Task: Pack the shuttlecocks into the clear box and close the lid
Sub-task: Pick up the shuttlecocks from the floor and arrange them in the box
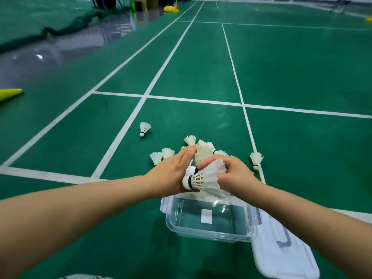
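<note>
A clear plastic box (209, 235) stands open on the green court floor, with only a white label inside. Its white lid (281, 256) lies flat to the right of it. Just beyond the box, both hands hold a bunch of white shuttlecocks (203, 179) between them. My left hand (173, 172) presses the bunch from the left, fingers stretched over the cork ends. My right hand (233, 174) clasps the feather ends from the right. A heap of several more shuttlecocks (203, 152) lies behind the hands. Single shuttlecocks lie at the left (144, 128) and the right (256, 160).
White court lines cross the green floor. A yellow cone (10, 94) lies at the left edge. A dark net (60, 29) is bunched at the far left, and a yellow post base (171, 9) stands far off.
</note>
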{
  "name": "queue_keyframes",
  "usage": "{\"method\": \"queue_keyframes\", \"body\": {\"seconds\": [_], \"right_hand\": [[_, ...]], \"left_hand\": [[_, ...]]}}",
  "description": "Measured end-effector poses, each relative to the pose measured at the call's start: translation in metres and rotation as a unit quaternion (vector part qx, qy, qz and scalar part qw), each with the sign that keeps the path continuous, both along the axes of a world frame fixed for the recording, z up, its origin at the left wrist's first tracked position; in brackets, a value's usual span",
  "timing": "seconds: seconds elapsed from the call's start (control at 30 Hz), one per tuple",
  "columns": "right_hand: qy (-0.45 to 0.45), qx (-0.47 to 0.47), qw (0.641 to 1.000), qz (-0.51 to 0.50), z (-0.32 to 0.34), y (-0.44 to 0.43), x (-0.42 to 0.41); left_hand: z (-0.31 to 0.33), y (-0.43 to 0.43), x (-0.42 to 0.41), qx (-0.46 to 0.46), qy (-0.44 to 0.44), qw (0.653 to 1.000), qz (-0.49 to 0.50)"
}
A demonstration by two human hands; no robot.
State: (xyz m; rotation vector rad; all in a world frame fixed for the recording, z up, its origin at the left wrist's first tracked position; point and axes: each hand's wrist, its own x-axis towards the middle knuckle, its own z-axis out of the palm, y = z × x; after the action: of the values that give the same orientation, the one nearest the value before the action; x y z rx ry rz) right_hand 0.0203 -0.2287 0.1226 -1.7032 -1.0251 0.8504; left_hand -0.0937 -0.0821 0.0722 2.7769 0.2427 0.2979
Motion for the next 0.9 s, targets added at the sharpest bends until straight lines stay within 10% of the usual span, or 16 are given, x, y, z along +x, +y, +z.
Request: {"method": "queue_keyframes", "body": {"seconds": [0.4,0.9], "right_hand": [[0.086,-0.034,0.995,-0.043,-0.055,-0.006,0.054],[-0.032,-0.210,0.975,-0.072,-0.166,-0.012,0.082]], "left_hand": [[-0.049,-0.007,0.043,-0.137,0.003,0.978,0.157],[-0.177,-0.014,0.085,0.025,0.364,0.929,0.056]]}}
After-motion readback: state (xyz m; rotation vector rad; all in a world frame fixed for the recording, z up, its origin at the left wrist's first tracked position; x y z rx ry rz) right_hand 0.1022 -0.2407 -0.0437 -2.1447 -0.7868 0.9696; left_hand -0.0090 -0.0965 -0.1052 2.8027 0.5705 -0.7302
